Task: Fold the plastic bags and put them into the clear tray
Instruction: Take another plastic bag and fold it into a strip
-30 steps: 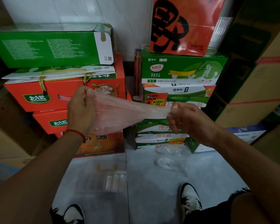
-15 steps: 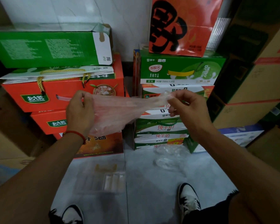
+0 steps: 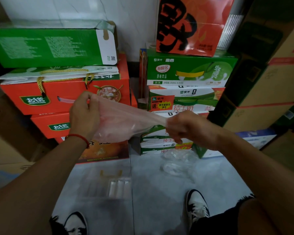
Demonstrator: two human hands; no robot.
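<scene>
plastic bag [image 3: 124, 122] stretched mid-air | left hand [image 3: 84, 116] pinches wide end | right hand [image 3: 185, 127] grips bunched end | clear tray [image 3: 107, 185] on floor below

Looks like a shop stockroom or storage corner. Retail cartons stacked against a pale marble-look wall [image 3: 85, 9]: red gift boxes [image 3: 64, 97] with printed logos, a green carton [image 3: 46, 47] on top, milk drink cases [image 3: 188, 72] marked 250mL x 20, an orange box [image 3: 188, 26] above them. Plain brown shipping cartons [image 3: 268, 85] piled on the right. Grey tiled floor [image 3: 159, 192].
</scene>
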